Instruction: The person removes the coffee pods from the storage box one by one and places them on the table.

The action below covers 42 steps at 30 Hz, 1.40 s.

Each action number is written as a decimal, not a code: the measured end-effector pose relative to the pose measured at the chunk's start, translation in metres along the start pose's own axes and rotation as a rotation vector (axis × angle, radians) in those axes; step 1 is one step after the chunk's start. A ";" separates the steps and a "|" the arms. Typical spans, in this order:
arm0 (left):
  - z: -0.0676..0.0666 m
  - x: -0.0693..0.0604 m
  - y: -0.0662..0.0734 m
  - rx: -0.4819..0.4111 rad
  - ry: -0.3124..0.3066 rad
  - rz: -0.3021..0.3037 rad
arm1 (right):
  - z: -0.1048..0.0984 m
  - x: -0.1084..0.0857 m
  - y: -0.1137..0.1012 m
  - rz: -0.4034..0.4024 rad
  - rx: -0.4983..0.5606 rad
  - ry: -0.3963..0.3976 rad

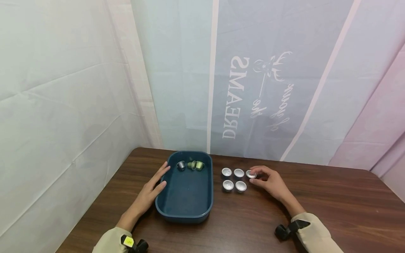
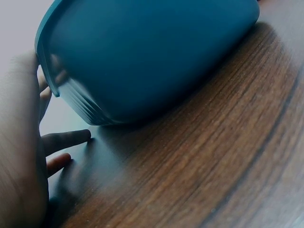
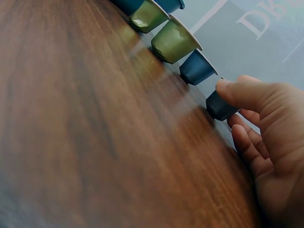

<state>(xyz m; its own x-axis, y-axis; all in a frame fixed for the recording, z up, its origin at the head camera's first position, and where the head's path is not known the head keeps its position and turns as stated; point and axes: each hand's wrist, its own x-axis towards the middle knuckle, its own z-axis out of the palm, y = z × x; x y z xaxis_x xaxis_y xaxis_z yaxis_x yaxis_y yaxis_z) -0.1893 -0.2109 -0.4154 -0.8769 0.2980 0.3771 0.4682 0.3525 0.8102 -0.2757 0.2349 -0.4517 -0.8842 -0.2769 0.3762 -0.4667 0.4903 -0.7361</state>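
Observation:
My right hand (image 1: 272,182) pinches a dark blue coffee capsule (image 3: 218,105) between thumb and fingers. This capsule stands upside down on the table, silver lid up, at the right end of the back row. Two more capsules, one of them a silver-topped capsule (image 1: 238,173), stand to its left, with two in a nearer row. Green sides show on a capsule (image 3: 173,42) in the right wrist view. My left hand (image 1: 146,196) rests against the left rim of a blue tray (image 1: 186,218), its fingers extended. Inside the tray's far end lie a dark capsule (image 1: 181,165) and two green capsules (image 1: 199,165).
The dark wood table (image 1: 332,196) carries the tray left of the standing capsules. A printed cloth curtain (image 1: 180,88) hangs along the table's back edge, and a pale cloth (image 1: 63,105) hangs on the left side.

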 end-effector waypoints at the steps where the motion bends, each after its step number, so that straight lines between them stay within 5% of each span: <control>1: 0.000 0.000 0.000 0.001 -0.001 -0.002 | 0.000 0.000 0.001 0.001 0.001 -0.002; 19: 0.000 -0.001 0.004 0.007 -0.001 -0.002 | -0.002 -0.001 -0.003 -0.002 0.030 0.022; 30: 0.002 0.000 -0.036 0.030 0.015 0.016 | -0.003 -0.002 -0.004 0.045 0.123 0.049; 42: 0.001 0.001 -0.038 0.044 0.014 0.021 | -0.002 0.000 -0.021 0.050 0.090 0.189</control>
<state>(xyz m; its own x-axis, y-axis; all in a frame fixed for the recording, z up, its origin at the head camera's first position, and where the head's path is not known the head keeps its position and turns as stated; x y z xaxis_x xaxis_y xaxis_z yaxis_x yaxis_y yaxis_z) -0.2077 -0.2232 -0.4466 -0.8680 0.2934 0.4006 0.4908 0.3849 0.7817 -0.2660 0.2267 -0.4352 -0.8982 -0.0901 0.4303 -0.4258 0.4219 -0.8004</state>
